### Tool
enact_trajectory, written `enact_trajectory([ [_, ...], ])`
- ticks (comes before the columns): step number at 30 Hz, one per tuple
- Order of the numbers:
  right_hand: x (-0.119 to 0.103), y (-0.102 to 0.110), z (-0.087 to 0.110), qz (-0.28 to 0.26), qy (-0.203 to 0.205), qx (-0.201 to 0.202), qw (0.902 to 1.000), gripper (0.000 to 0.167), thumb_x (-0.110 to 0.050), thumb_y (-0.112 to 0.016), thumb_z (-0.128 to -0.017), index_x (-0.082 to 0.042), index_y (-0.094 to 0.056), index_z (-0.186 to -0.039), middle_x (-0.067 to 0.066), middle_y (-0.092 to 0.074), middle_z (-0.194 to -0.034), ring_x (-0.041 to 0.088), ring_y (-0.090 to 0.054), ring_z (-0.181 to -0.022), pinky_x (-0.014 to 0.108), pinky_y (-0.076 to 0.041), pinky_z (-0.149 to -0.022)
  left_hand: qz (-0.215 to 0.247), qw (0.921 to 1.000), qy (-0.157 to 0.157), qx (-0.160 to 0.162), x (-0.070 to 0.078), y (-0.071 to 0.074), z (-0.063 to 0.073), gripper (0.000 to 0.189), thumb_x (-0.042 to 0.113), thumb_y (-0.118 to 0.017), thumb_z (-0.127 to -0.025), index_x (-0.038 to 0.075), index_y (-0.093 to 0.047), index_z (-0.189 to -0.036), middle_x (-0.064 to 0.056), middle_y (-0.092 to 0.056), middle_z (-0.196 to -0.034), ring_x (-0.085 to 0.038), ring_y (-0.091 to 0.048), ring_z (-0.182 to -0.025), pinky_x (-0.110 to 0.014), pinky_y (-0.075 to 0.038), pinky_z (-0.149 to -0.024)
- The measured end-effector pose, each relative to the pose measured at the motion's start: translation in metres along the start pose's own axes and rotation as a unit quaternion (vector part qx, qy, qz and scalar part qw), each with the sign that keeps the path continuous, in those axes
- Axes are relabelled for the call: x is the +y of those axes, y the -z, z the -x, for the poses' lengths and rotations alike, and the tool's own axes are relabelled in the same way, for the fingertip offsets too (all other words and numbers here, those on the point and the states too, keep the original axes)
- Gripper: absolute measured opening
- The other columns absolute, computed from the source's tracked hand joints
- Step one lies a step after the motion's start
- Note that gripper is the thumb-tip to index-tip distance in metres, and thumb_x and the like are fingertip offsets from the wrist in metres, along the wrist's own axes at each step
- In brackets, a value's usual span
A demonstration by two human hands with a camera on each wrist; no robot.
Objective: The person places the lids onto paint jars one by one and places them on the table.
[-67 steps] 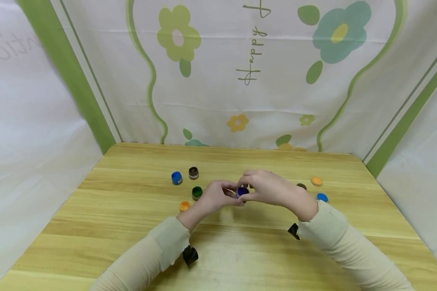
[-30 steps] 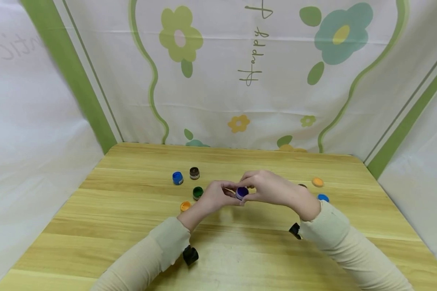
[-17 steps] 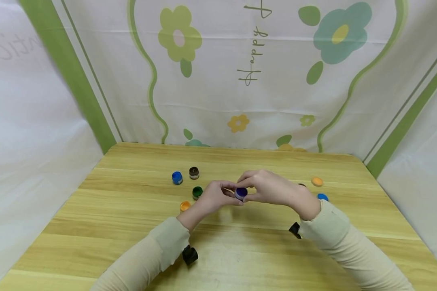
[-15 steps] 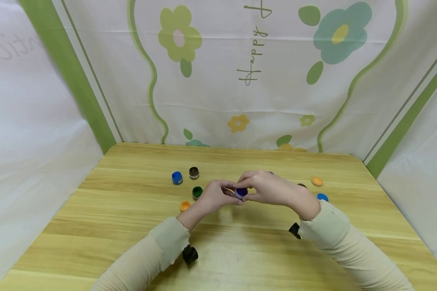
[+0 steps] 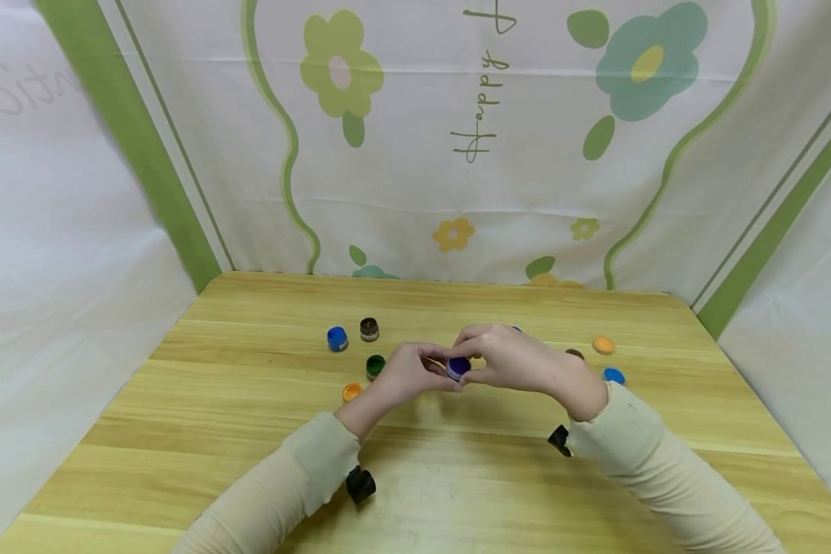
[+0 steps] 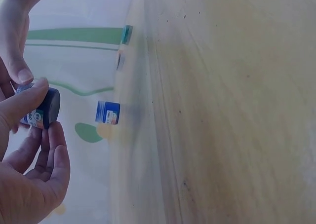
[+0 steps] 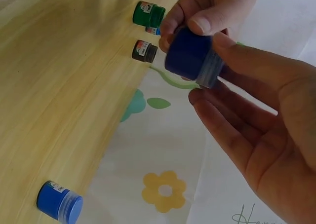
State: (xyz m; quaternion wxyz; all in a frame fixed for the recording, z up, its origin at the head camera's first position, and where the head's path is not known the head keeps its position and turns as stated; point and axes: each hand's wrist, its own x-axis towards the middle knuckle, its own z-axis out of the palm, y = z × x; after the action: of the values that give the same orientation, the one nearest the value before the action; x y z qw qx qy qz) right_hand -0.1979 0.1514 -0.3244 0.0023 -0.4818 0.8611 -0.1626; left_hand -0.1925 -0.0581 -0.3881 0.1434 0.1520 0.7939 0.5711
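Observation:
My left hand point(image 5: 408, 375) grips the body of a small dark blue-purple paint jar point(image 5: 458, 368) above the table. The right hand point(image 5: 508, 358) pinches the jar's clear ridged cap end between thumb and fingertips, seen closely in the right wrist view. The jar point(image 7: 190, 54) lies tilted between both hands there. In the left wrist view, the left thumb and fingers wrap the same labelled jar point(image 6: 49, 108), its flat base showing. Beyond the right hand, mostly hidden in the head view, stands a capped blue paint jar point(image 7: 59, 202).
Left of the hands stand open jars of blue point(image 5: 337, 339), brown point(image 5: 369, 329), green point(image 5: 375, 367) and orange point(image 5: 352, 393) paint. To the right lie an orange lid point(image 5: 603, 345), a blue lid point(image 5: 613, 375) and a partly hidden brown lid point(image 5: 574, 353). A printed curtain hangs behind.
Both hands stay in nearly the same place on the jar. The right thumb and fingertips shift slightly around its cap end. A sliver of the blue jar now shows past the right hand.

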Motion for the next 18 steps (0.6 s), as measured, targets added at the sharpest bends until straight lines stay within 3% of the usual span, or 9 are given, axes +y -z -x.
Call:
enact_trajectory([
  [4,0.0021,-0.0013,0.0008,-0.009,0.020,-0.005,0.9997,0.034,-0.010,-0.083,-0.088,-0.002,-0.075,-0.121,0.006,-0.069,-0.114,0.019,-0.069,-0.100,0.033,-0.058,-0.083,-0.003,1.0000,0.004,-0.003,0.0000,-0.0005,0.0009,0.041,0.016,-0.089,-0.083,0.006,-0.075,-0.120,-0.001,-0.074,-0.099,-0.015,-0.070,-0.090,-0.033,-0.058,-0.079],
  [8,0.0036,-0.0023,0.0012,-0.016,0.031,0.001,0.9994,0.032,-0.012,-0.082,-0.089,-0.001,-0.076,-0.118,0.007,-0.069,-0.112,0.018,-0.069,-0.096,0.027,-0.058,-0.078,0.000,1.0000,0.005,-0.002,0.0002,-0.0008,0.0004,0.041,0.017,-0.088,-0.084,0.007,-0.074,-0.121,-0.001,-0.074,-0.099,-0.015,-0.069,-0.090,-0.033,-0.058,-0.079],
  [11,0.0037,-0.0025,0.0013,-0.018,0.024,0.008,0.9995,0.030,-0.014,-0.082,-0.089,-0.002,-0.077,-0.116,0.006,-0.069,-0.111,0.015,-0.068,-0.090,0.024,-0.057,-0.074,0.003,1.0000,0.005,-0.001,-0.0002,-0.0006,-0.0003,0.042,0.018,-0.088,-0.084,0.007,-0.074,-0.121,-0.001,-0.074,-0.099,-0.016,-0.069,-0.090,-0.033,-0.058,-0.078],
  [18,0.0038,-0.0040,-0.0006,-0.024,0.004,0.014,0.9996,0.027,-0.013,-0.081,-0.090,-0.003,-0.077,-0.115,0.006,-0.070,-0.109,0.017,-0.069,-0.092,0.032,-0.059,-0.075,-0.013,0.9998,0.003,0.012,0.0008,0.0014,-0.0007,0.043,0.020,-0.089,-0.083,0.008,-0.074,-0.121,0.000,-0.073,-0.098,-0.016,-0.068,-0.088,-0.033,-0.058,-0.076],
])
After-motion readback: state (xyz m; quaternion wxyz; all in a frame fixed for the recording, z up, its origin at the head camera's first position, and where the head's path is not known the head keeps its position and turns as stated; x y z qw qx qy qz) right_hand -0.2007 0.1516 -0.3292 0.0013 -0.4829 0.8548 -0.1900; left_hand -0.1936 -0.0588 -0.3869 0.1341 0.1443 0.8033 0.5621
